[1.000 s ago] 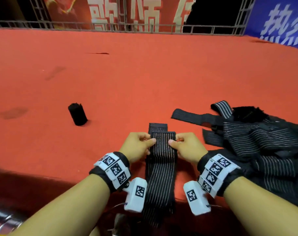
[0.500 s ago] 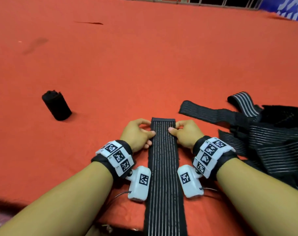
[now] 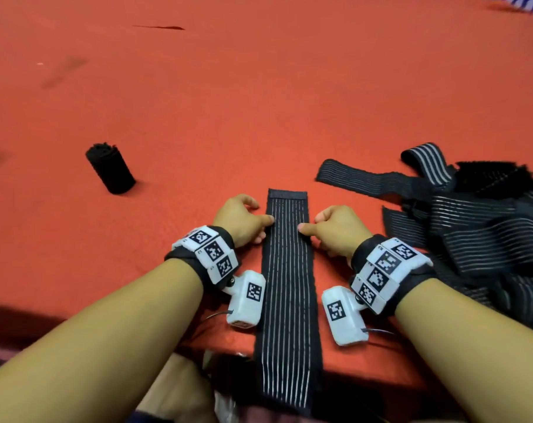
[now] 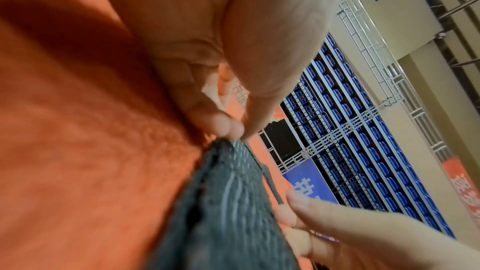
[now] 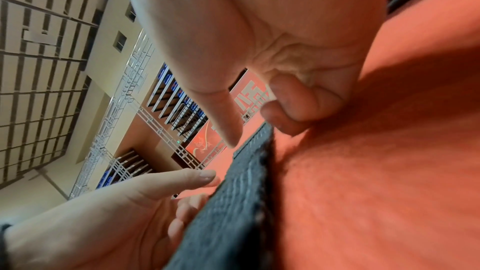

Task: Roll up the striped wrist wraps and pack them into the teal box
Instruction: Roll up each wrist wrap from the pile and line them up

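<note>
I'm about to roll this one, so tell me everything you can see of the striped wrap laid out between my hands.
The black elastic wrap with thin pale lengthwise stripes lies flat and unrolled on the red felt table, its plain-hemmed end pointing away, its near end hanging over the table's edge. The left hand and right hand pinch its side edges.

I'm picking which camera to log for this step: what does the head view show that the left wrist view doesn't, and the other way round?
Only the head view shows the rolled wrap lying apart on the left, the pile of loose wraps on the right, and the flat wrap's near end hanging over the table edge. Only the left wrist view shows, close up, the left hand's fingers pinching the flat wrap's edge, plus blue stadium seats behind. Both show the flat striped wrap, the left hand, the right hand and the red cloth. Neither shows the teal box.
</note>
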Motion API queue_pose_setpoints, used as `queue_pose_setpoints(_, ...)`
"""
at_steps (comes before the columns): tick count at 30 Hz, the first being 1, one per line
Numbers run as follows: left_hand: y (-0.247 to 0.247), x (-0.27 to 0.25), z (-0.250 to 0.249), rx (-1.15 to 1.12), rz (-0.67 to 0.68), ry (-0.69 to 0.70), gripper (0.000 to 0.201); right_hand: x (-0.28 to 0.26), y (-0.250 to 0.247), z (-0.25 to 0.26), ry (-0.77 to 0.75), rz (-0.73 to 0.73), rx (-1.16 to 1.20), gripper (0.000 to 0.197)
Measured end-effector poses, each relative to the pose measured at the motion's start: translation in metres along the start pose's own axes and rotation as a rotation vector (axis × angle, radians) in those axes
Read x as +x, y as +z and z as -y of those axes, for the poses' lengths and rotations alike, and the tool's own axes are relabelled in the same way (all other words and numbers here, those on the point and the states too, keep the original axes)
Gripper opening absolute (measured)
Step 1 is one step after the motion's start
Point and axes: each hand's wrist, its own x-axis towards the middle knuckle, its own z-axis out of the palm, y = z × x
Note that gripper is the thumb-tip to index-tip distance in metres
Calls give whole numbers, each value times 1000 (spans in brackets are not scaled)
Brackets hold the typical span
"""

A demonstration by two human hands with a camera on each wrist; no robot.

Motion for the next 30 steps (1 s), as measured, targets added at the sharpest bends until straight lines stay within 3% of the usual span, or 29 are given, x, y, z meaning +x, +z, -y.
queue_pose_setpoints(4,-7,-42,3,162,17,0,21,-46,-9,-11,-5,109,-6,31)
queue_pose_setpoints(7,-11,-80,6,296,38,-19,30,-75,-10,-21,-8,135,-29,28)
queue_pose_setpoints(13,-9,-142,12,431,56,-40,44,-119,1,-38,-57,143,-88,34)
queue_pose_setpoints(20,0,-176,28,468,-8,51,36,-150,9,-48,-124,87,-99,34)
queue_pose_setpoints(25,8,-178,39,326,-35,49,26,-159,16,-56,-144,116,-48,31)
queue_pose_setpoints(28,11,-175,46,170,-41,44,26,-164,19,-60,-200,141,-54,43)
queue_pose_setpoints(30,13,-174,45,27,-10,63,25,-165,18,-60,-204,129,123,41)
